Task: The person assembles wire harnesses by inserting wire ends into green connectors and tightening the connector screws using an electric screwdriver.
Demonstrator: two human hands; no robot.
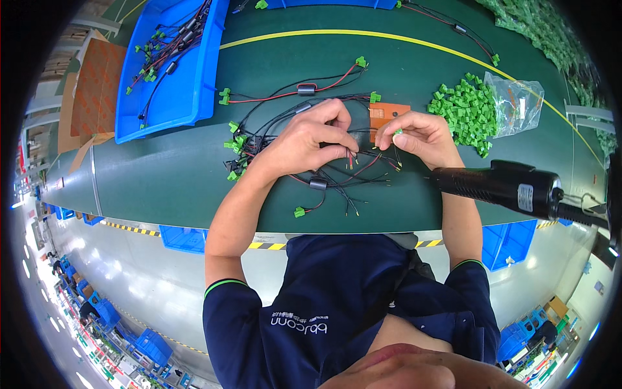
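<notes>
Toward one o'clock, wires (350, 161) are pinched by left hand (317, 137), green connector (398, 131) by right hand (424, 137); insertion seems intended, alignment needed.

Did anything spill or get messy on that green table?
Maybe a little. The green connectors lie in a loose heap beside a clear plastic bag, as if tipped out. Around the left hand, the black wires cross in a jumble. Nothing looks clearly broken.

- Wires (350, 161): red and black, poke from the left hand's (316, 138) fingertips toward the body.
- Connector (398, 131): green, small, mostly hidden, sits in the right hand (424, 137).
</notes>
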